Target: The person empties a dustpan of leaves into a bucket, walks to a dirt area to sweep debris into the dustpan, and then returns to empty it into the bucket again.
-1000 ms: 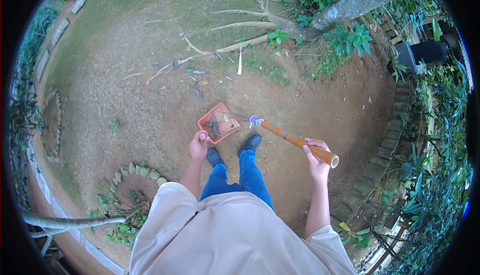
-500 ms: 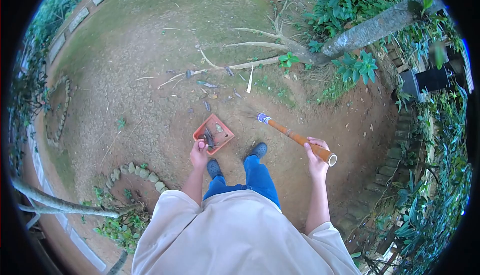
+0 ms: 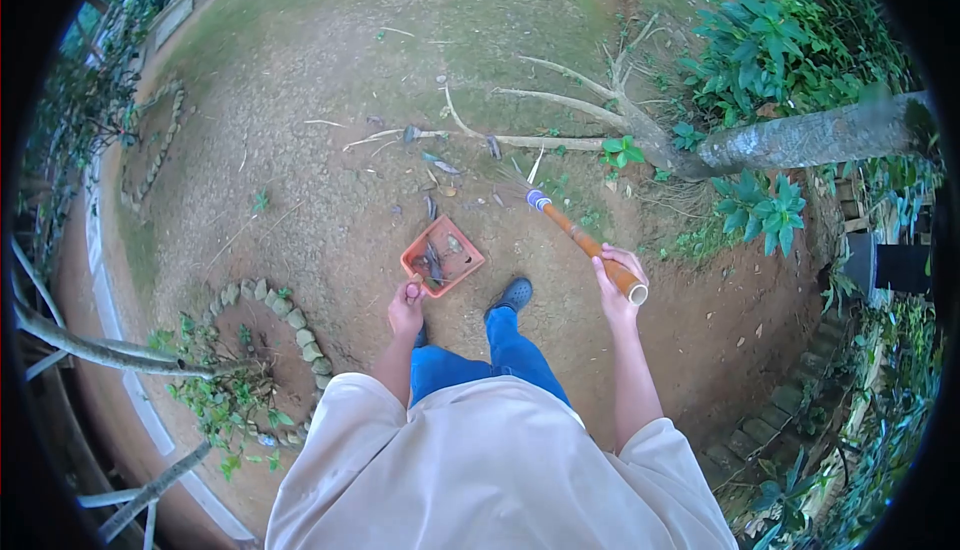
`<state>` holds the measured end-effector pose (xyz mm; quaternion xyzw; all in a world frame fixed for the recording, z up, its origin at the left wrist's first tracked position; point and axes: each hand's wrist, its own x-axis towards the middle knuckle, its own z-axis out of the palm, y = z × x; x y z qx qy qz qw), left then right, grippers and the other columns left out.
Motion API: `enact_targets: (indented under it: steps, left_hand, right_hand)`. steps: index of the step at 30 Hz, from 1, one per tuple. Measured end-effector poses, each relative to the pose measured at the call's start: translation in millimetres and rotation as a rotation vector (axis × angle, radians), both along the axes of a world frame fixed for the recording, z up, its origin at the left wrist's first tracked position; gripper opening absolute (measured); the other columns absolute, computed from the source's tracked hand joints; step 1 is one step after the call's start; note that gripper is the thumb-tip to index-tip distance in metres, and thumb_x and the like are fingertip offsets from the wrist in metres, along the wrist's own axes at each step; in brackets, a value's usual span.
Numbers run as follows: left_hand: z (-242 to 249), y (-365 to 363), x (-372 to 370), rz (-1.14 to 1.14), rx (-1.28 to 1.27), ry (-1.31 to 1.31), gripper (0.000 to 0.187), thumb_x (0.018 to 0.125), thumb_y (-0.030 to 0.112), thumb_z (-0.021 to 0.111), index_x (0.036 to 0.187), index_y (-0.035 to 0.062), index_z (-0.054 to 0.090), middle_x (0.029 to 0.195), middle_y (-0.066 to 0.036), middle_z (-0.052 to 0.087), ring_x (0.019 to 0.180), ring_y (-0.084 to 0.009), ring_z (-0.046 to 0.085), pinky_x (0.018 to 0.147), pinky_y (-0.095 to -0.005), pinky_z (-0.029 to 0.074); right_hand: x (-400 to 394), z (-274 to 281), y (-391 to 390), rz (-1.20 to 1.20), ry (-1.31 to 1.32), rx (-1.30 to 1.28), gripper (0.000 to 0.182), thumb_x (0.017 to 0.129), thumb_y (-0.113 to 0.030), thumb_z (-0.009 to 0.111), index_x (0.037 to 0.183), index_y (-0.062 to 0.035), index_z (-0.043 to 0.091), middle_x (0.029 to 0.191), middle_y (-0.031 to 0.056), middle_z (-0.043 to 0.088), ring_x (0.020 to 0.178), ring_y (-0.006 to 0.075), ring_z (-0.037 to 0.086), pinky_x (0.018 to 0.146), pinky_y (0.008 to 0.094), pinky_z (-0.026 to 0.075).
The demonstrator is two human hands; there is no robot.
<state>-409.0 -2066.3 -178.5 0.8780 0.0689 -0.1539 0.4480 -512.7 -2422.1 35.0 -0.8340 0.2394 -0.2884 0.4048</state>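
My left hand (image 3: 406, 310) is closed on the near left corner of an orange plastic dustpan (image 3: 460, 263). Dark dry leaves (image 3: 432, 265) lie inside the pan, mostly toward its left side. In my right hand (image 3: 621, 285) is a short broom with a brown bamboo-like handle (image 3: 577, 237) and a purple-and-white binding. Its thin bristles (image 3: 515, 183) point away from me, beyond the pan and to its right, near some scattered leaves. Whether the bristles touch the soil cannot be made out.
A fallen branch (image 3: 550, 142) lies across the ground ahead, with curled leaves (image 3: 440, 164) along it. A tree trunk (image 3: 800, 140) and leafy plants stand at right. Stones ring a small plant bed (image 3: 300, 320) at left. My right shoe (image 3: 516, 294) is just beside the pan.
The broom's bristles have moved farther forward, closer to the scattered leaves and branch. The dustpan stays in my left hand. My left shoe is now mostly hidden, and the view has turned slightly.
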Motion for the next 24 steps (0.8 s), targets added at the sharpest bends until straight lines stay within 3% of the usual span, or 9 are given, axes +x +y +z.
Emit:
enact_targets:
  steps: [5,8,16,20,24]
  left_hand:
    - [-28.5,-37.0,-9.4,0.083,0.075,0.03,0.034,0.084,0.019,0.076,0.116,0.0107,0.066,0.105,-0.014,0.072,0.1,-0.0275,0.07,0.088,-0.0389,0.054]
    - [-17.8,-58.3,-27.5,0.164,0.066,0.014,0.031,0.084,0.018,0.076,0.113,0.012,0.067,0.102,-0.013,0.072,0.096,-0.0284,0.07,0.085,-0.0394,0.053]
    - [-24.9,-74.1,-52.2,0.318,-0.065,-0.029,0.031,0.084,0.011,0.076,0.114,0.0098,0.066,0.1,-0.011,0.072,0.095,-0.0229,0.07,0.085,-0.0359,0.054]
    - [-57.7,-60.7,-68.3,0.407,-0.127,-0.027,0.033,0.083,0.011,0.076,0.115,0.0099,0.066,0.102,-0.01,0.072,0.094,-0.0203,0.069,0.085,-0.0346,0.054]
    - [-42.9,-57.5,-81.6,0.456,-0.124,-0.003,0.035,0.083,0.012,0.077,0.116,0.0102,0.066,0.103,-0.01,0.072,0.094,-0.0207,0.069,0.085,-0.0348,0.054]
  right_hand:
    - [14.0,-20.4,-35.8,0.192,0.071,-0.079,0.018,0.075,0.002,0.079,0.089,-0.0032,0.069,0.098,0.0124,0.071,0.096,0.0268,0.071,0.085,0.0354,0.056]
    - [6.9,-16.1,-51.4,0.273,0.093,-0.049,0.018,0.074,0.001,0.079,0.088,-0.0042,0.069,0.096,0.0123,0.071,0.095,0.0275,0.071,0.084,0.0354,0.056]
    - [-8.5,16.1,-99.1,0.227,0.112,0.225,0.018,0.075,0.004,0.078,0.088,-0.0046,0.068,0.096,0.0096,0.072,0.091,0.0219,0.069,0.085,0.0342,0.053]
    - [-8.8,35.6,-96.8,0.277,0.082,0.218,0.019,0.076,0.004,0.078,0.089,-0.0047,0.067,0.097,0.0097,0.071,0.092,0.0208,0.069,0.086,0.0345,0.053]
    - [-6.2,36.8,-93.0,0.311,0.064,0.18,0.018,0.076,0.005,0.078,0.089,-0.0038,0.067,0.097,0.0105,0.071,0.093,0.0214,0.069,0.085,0.0346,0.053]
